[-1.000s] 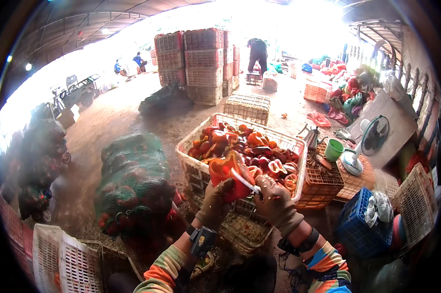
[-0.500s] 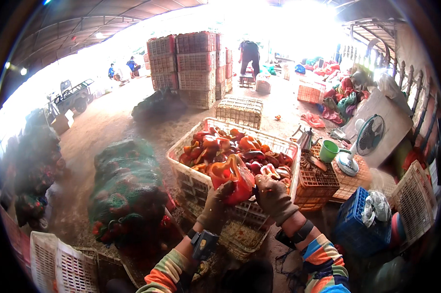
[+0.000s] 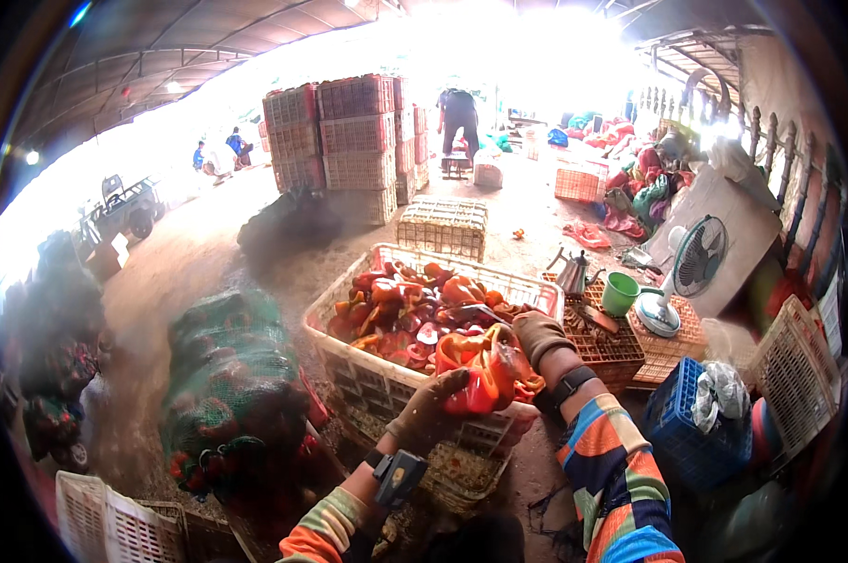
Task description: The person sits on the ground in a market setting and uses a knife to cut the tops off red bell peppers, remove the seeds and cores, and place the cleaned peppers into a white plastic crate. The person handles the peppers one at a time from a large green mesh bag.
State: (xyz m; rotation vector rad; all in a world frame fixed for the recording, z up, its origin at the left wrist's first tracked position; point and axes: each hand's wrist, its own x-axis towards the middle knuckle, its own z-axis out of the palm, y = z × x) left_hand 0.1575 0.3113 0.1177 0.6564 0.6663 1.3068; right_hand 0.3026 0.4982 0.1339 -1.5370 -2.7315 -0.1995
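My left hand (image 3: 429, 409), in a brown work glove, is closed round a red bell pepper (image 3: 476, 373) that is cut open at the top. The pepper is held over the near edge of a pale plastic crate (image 3: 349, 361). Cut red pepper pieces (image 3: 400, 314) fill the crate. My right hand (image 3: 542, 338), gloved too, is curled at the crate's right side, just beyond the held pepper. Its fingers are bent closed over something thin that I cannot make out.
A green net sack of peppers (image 3: 231, 375) lies left of the crate. To the right, a kettle (image 3: 572, 273), a green cup (image 3: 619, 293) and a fan (image 3: 698, 258) stand on upturned crates, with a blue crate (image 3: 691, 413) nearer. Stacked crates (image 3: 358, 141) and a bent-over person (image 3: 458, 117) are farther back.
My right hand has moved away from the pepper, up and to the right over the crate's edge. The pepper in my left hand has tilted and moved right, its cut opening less in view.
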